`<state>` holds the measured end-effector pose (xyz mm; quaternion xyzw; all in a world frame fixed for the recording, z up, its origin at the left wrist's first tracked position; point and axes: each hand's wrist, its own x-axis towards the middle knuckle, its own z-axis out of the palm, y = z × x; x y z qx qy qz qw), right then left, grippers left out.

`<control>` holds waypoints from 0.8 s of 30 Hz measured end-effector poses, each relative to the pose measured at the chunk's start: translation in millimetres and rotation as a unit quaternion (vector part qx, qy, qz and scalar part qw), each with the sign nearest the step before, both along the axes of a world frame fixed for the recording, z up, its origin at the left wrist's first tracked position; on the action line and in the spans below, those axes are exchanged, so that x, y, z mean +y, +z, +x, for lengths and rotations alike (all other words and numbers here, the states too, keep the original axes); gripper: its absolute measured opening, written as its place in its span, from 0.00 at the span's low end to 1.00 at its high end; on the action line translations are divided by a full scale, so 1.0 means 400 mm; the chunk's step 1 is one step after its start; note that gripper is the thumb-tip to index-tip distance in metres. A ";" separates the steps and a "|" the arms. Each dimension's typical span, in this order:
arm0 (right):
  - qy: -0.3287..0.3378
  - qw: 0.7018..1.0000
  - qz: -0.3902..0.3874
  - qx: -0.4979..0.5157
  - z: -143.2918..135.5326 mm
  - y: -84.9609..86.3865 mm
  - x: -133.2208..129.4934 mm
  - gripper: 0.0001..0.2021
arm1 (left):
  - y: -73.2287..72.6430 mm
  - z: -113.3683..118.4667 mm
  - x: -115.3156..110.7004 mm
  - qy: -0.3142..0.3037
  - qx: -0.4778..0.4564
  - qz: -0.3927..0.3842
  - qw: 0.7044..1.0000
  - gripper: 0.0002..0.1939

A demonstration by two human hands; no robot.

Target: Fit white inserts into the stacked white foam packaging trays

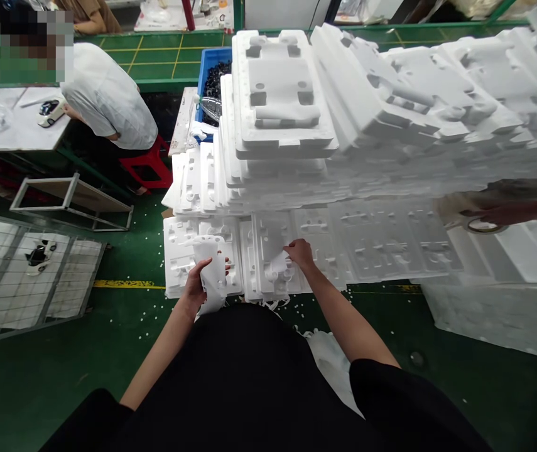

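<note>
Foam fills the middle of the view: white moulded trays stacked and spread from 9 o'clock round to 3 o'clock of the hands. The left hand (pixel 197 285) is closed around a white sheet (pixel 212 276), thumb over its near edge, the sheet curling upright just above a low foam tray (pixel 181 248). At 3 o'clock of it, near but apart, the right hand (pixel 300 253) pinches a second white scrap (pixel 277 267) between fingertips and thumb, right on the surface of the next foam tray (pixel 265 242).

Both low trays end at a near edge just short of the person's black lap, and a yellow floor line (pixel 127 284) runs out from under them towards 9 o'clock. Open green floor (pixel 122 326) lies at 8 o'clock, dotted with white crumbs. At 12 o'clock the tall foam stack (pixel 282 107) rises like a wall; at 2 o'clock more trays lean in a slanted pile (pixel 438 88).

A blue bin (pixel 209 66) at 11 o'clock, behind the stack, holds dark parts. A wire rack (pixel 23 276) at 9 o'clock carries white toy cars. At 10 o'clock another person in a grey shirt (pixel 108 94) bends over a table (pixel 18 129). At 3 o'clock someone else's hand (pixel 494 216) rests on a tape roll (pixel 482 226).
</note>
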<state>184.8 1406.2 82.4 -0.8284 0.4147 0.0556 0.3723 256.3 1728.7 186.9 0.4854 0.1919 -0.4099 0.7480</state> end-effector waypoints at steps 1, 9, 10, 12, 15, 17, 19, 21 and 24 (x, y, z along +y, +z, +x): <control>0.009 1.000 -0.009 0.005 0.000 0.001 -0.001 0.09 | -0.002 0.000 0.001 -0.001 0.000 -0.002 1.000 0.24; 0.108 0.981 -0.159 0.031 -0.012 0.036 0.017 0.15 | -0.005 -0.005 0.004 -0.002 0.001 -0.019 1.000 0.24; 0.141 0.974 -0.174 0.018 -0.015 0.038 0.029 0.14 | -0.004 -0.006 0.004 -0.003 0.002 -0.018 1.000 0.24; 0.216 0.963 -0.161 -0.012 -0.025 0.037 0.054 0.10 | -0.002 -0.006 0.004 -0.006 0.005 -0.012 1.000 0.25; 0.302 0.946 -0.110 -0.042 -0.044 0.023 0.088 0.07 | 0.001 -0.004 0.006 -0.006 0.011 -0.005 1.000 0.27; 0.322 0.940 -0.094 -0.058 -0.060 0.012 0.101 0.07 | 0.002 -0.003 0.007 -0.007 0.005 -0.005 1.000 0.27; 0.314 0.942 -0.085 -0.085 -0.077 0.002 0.108 0.08 | 0.004 -0.002 0.008 -0.006 -0.001 -0.005 1.000 0.26; 0.297 0.946 -0.074 -0.106 -0.094 -0.006 0.112 0.09 | 0.006 -0.001 0.007 -0.004 0.000 -0.004 1.000 0.26; 0.284 0.950 -0.048 -0.123 -0.114 -0.018 0.120 0.09 | 0.010 -0.001 0.003 -0.003 0.008 0.004 1.000 0.25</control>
